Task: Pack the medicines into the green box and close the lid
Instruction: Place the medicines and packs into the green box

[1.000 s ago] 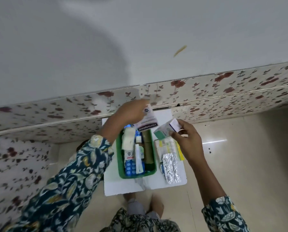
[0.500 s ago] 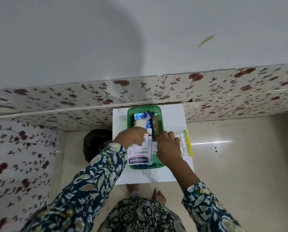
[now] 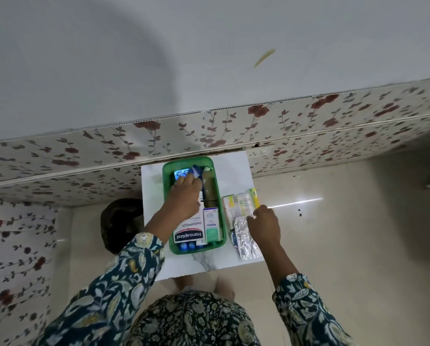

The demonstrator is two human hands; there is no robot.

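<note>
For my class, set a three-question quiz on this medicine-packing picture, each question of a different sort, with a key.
1. True or false: the Hansaplast box lies inside the green box.
2. Which item lies outside the green box, beside the right hand?
A. silver blister strip
B. brown bottle
C. small white-and-green carton
3. Fill in: the left hand reaches ____ the green box.

Key: 1 true; 2 A; 3 into.
</note>
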